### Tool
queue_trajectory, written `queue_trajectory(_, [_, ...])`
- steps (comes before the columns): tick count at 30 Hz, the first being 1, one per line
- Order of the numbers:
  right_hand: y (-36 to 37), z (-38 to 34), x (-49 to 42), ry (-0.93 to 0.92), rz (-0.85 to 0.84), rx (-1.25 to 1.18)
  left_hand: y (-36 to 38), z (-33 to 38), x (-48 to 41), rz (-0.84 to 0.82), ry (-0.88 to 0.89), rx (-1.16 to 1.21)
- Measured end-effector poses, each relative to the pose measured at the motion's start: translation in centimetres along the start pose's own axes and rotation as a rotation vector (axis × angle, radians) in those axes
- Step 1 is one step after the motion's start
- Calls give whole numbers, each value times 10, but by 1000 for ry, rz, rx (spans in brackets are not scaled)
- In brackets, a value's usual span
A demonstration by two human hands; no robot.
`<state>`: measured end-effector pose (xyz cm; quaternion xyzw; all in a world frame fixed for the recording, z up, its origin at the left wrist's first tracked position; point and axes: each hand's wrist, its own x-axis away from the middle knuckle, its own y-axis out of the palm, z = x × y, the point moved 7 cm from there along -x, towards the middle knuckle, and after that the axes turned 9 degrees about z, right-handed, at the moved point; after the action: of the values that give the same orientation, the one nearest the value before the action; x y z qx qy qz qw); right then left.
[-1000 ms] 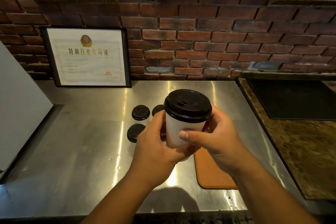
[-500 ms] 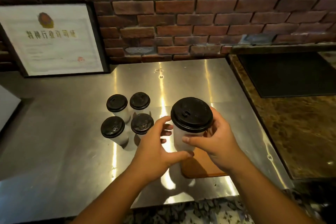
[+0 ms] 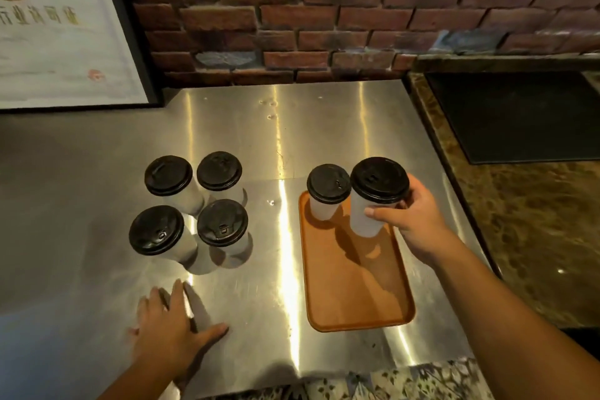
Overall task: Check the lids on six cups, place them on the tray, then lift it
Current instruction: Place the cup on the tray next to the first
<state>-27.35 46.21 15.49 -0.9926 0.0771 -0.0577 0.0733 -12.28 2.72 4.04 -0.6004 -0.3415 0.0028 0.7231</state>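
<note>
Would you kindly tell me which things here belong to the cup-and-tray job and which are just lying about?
Job: orange tray; white cup standing on it; second cup, gripped by the right hand; four lidded cups on the steel counter.
Lying about: framed certificate; black mat on the marble counter.

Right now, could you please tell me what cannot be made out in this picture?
Head view:
Held cup: whether its base rests on the tray; the steep angle hides it.
Right hand: fingers behind the cup, hidden by it.
Framed certificate: cut off by left and top edges.
</note>
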Motion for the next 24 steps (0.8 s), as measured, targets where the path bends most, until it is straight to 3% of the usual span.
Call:
queue_trajectory(4, [-9,34,-29,51,-2,31,13,-3,-6,-68,-21,-58])
queue_trajectory(14, [-6,76,-64,125,-24,46,12,5,3,-57,-13,-193])
queue_trajectory(24, [-11,94,-75,132,-48,5,18,2,-3,-94,-12,-184])
